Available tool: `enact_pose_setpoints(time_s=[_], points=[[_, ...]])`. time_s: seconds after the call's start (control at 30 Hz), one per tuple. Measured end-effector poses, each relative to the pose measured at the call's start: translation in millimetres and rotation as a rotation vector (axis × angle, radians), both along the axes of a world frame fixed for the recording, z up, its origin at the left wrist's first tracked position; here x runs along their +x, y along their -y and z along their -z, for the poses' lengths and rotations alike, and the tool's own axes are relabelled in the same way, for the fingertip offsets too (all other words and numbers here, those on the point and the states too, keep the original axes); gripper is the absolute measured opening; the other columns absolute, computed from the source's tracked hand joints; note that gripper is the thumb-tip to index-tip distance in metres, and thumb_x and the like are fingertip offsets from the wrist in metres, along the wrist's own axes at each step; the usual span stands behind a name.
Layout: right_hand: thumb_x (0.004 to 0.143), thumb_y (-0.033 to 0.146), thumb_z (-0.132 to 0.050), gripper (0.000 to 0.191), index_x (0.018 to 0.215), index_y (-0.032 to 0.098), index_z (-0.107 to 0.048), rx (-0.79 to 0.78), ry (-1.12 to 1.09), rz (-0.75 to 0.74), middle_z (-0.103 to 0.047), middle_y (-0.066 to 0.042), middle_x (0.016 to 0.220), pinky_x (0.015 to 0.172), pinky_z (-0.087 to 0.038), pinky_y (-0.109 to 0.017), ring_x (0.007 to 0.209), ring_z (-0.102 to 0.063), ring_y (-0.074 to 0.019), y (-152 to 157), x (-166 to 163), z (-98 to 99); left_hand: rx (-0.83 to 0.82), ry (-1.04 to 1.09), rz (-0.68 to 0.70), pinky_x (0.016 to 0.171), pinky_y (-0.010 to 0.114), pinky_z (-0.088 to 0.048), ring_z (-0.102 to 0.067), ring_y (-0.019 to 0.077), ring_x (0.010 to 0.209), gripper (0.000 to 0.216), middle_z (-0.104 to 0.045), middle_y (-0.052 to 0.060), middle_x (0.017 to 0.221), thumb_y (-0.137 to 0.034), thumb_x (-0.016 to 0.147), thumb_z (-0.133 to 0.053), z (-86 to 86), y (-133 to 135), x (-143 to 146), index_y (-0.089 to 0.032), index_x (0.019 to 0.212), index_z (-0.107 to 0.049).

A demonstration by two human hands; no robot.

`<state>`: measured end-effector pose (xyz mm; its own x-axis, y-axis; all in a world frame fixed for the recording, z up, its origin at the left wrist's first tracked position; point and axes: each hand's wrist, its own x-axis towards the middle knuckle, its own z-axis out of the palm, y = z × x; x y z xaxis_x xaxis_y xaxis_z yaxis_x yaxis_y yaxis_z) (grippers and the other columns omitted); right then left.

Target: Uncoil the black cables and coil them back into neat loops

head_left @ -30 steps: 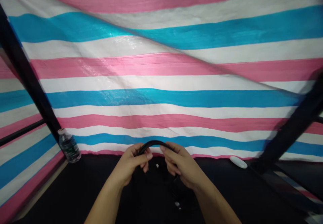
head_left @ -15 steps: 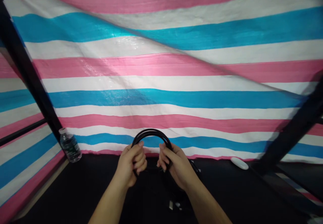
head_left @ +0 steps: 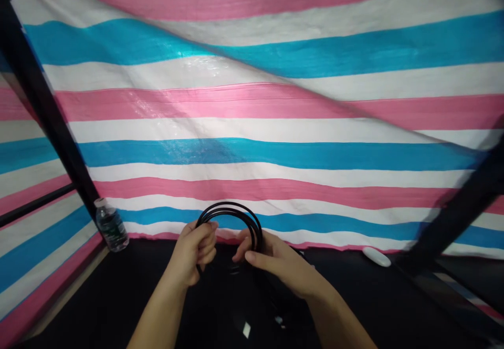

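A black cable [head_left: 232,212] is coiled into several loops that arch up between my hands. My left hand [head_left: 197,249] is closed around the left side of the coil, fingers curled in. On the right side, my right hand [head_left: 271,257] holds the loops loosely between its thumb and fingers, the thumb in front and fingertips behind. A shiny, pale cable end [head_left: 246,330] hangs below the hands, its exact kind unclear. More small light-coloured ends [head_left: 280,321] show below my right hand against the dark surface.
The black tabletop [head_left: 157,296] ends at a pink, white and blue striped sheet [head_left: 252,128]. A clear plastic bottle [head_left: 112,228] stands back left by a black post [head_left: 51,107]. At the right lies a white, rounded object [head_left: 376,257] near another dark post [head_left: 457,207].
Both hands have shifted slightly left with the coil. My right hand has loosened and turned, its thumb moving lower and its fingers opening around the loops. The shiny end has swung left.
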<state>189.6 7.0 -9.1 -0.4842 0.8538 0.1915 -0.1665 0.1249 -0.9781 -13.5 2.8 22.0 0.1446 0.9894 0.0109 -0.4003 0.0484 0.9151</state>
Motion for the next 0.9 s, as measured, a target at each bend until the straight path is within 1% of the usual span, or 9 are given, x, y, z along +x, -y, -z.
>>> enact_pose_setpoints(time_s=[0.1, 0.17, 0.23, 0.3, 0.4, 0.5, 0.6, 0.7, 0.9], points=[[0.08, 0.045, -0.083, 0.054, 0.125, 0.026, -0.06, 0.067, -0.1, 0.077, -0.067, -0.008, 0.126, 0.105, -0.043, -0.044, 0.123, -0.059, -0.0283, 2.8, 2.6, -2.6, 0.033, -0.136, 0.085, 0.037, 0.02, -0.008, -0.014, 0.0014, 0.036, 0.042, -0.024, -0.013, 0.043, -0.033, 0.073, -0.074, -2.0, 3.9, -2.5, -0.022, 0.053, -0.038], [0.08, 0.042, -0.084, 0.054, 0.125, 0.028, -0.059, 0.102, -0.121, 0.133, -0.067, -0.007, 0.127, 0.102, -0.045, -0.041, 0.122, -0.06, -0.026, 6.1, 0.1, -4.1, 0.068, -0.248, 0.151, 0.038, 0.02, -0.01, -0.017, 0.0022, 0.036, 0.032, -0.028, -0.012, 0.043, -0.033, 0.076, -0.073, -4.5, 7.6, -2.2, -0.019, 0.057, -0.05], [0.083, 0.042, -0.081, 0.038, 0.112, 0.025, -0.063, 0.109, -0.033, 0.129, -0.073, -0.004, 0.1, 0.087, -0.051, -0.035, 0.095, -0.068, -0.021, 9.2, -4.9, -4.6, 0.099, -0.319, 0.171, 0.038, 0.02, -0.01, -0.019, 0.0027, 0.037, 0.024, -0.032, -0.012, 0.045, -0.035, 0.077, -0.072, -6.1, 9.7, 0.5, -0.016, 0.069, -0.062], [0.089, 0.046, -0.073, 0.027, 0.095, 0.022, -0.063, 0.033, -0.004, 0.089, -0.061, 0.004, 0.065, 0.063, -0.049, -0.029, 0.056, -0.058, -0.0126, 10.7, -11.3, -3.9, 0.109, -0.321, 0.111, 0.038, 0.02, -0.011, -0.02, 0.0027, 0.037, 0.024, -0.032, -0.012, 0.045, -0.037, 0.076, -0.075, -5.3, 9.3, 5.0, -0.015, 0.075, -0.064], [0.088, 0.048, -0.074, 0.033, 0.079, 0.02, -0.058, -0.126, -0.239, 0.098, -0.03, 0.013, 0.05, 0.044, -0.028, -0.021, 0.04, -0.023, -0.0045, 9.7, -20.5, -2.4, 0.107, -0.244, -0.051, 0.038, 0.02, -0.014, -0.021, 0.0026, 0.035, 0.028, -0.031, -0.014, 0.042, -0.037, 0.071, -0.08, 1.2, 5.9, 14.6, -0.019, 0.07, -0.059], [0.076, 0.04, -0.084, 0.044, 0.064, 0.021, -0.046, -0.234, -0.482, 0.185, -0.02, 0.014, 0.05, 0.041, -0.013, -0.021, 0.043, -0.011, -0.0035, 6.6, -24.3, -3.3, 0.12, -0.101, -0.101, 0.039, 0.019, -0.022, -0.023, 0.0028, 0.034, 0.029, -0.032, -0.014, 0.04, -0.035, 0.069, -0.082, 10.1, 4.3, 27.3, -0.019, 0.069, -0.057], [0.068, 0.037, -0.087, 0.055, 0.056, 0.023, -0.035, -0.316, -0.636, 0.286, -0.017, 0.014, 0.048, 0.04, -0.01, -0.023, 0.042, -0.008, -0.0035, 4.2, -22.4, -6.4, 0.082, 0.122, -0.067, 0.043, 0.019, -0.029, -0.021, 0.0021, 0.035, 0.031, -0.029, -0.016, 0.042, -0.032, 0.068, -0.082, 16.2, 6.4, 40.8, -0.02, 0.069, -0.054], [0.065, 0.034, -0.087, 0.053, 0.054, 0.022, -0.036, -0.331, -0.719, 0.356, -0.019, 0.014, 0.048, 0.04, -0.011, -0.023, 0.043, -0.007, -0.0039, 4.0, -22.2, -7.9, 0.072, 0.235, -0.076, 0.045, 0.019, -0.032, -0.02, 0.0019, 0.036, 0.035, -0.026, -0.016, 0.043, -0.031, 0.07, -0.082, 18.8, 8.3, 49.8, -0.021, 0.064, -0.049], [0.068, 0.032, -0.083, 0.042, 0.057, 0.021, -0.045, -0.317, -0.696, 0.332, -0.023, 0.013, 0.049, 0.042, -0.015, -0.023, 0.045, -0.012, -0.0051, 10.0, -43.6, -1.0, 0.026, 0.287, -0.316, 0.038, 0.019, -0.016, -0.014, 0.0033, 0.041, 0.041, -0.025, -0.015, 0.046, -0.03, 0.068, -0.083, 20.2, 2.5, 49.1, -0.022, 0.062, -0.043]])
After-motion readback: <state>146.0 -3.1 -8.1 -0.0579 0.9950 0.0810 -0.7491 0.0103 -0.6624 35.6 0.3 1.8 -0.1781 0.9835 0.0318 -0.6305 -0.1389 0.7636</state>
